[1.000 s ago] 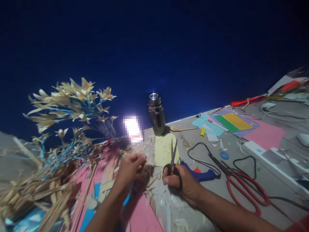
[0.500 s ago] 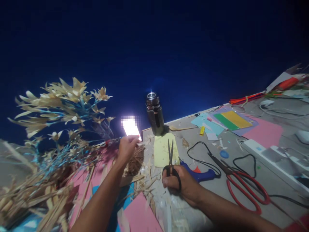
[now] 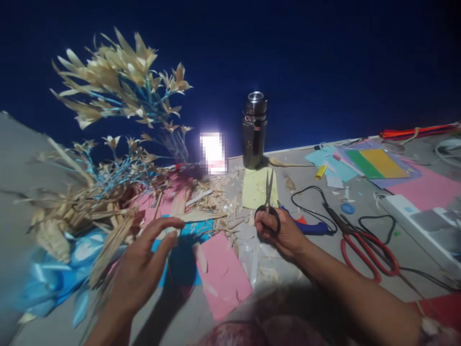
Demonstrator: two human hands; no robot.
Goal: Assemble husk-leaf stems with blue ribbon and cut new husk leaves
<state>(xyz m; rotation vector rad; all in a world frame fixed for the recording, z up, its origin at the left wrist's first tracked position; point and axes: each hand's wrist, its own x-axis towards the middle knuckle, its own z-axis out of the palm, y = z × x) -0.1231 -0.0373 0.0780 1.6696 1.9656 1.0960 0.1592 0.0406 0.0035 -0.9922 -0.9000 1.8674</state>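
Observation:
My right hand [image 3: 283, 233] is closed around the black handles of small scissors [image 3: 268, 199], blades upright and close together. Just behind the blades lies a yellow sheet of paper [image 3: 259, 187]. My left hand [image 3: 147, 259] hovers over the left side of the table, thumb and forefinger apart, and nothing shows between them. Beneath and beside it are a blue sheet [image 3: 183, 259] and dry husk strips [image 3: 115, 240]. A pink card [image 3: 225, 274] with husk scraps on it lies between my hands. The blue glue gun [image 3: 313, 228] is partly hidden behind my right hand.
Red-handled scissors [image 3: 367, 252] and a white power strip [image 3: 421, 230] lie to the right, among black cords. A steel flask [image 3: 254, 132] stands at the back edge, beside a bright lit screen [image 3: 213, 153]. Husk flowers [image 3: 126, 77] rise at the left.
My left hand has come away from the bright screen, back towards me and to the left, fingers parted. My right hand keeps hold of the scissors. The camera view has shifted.

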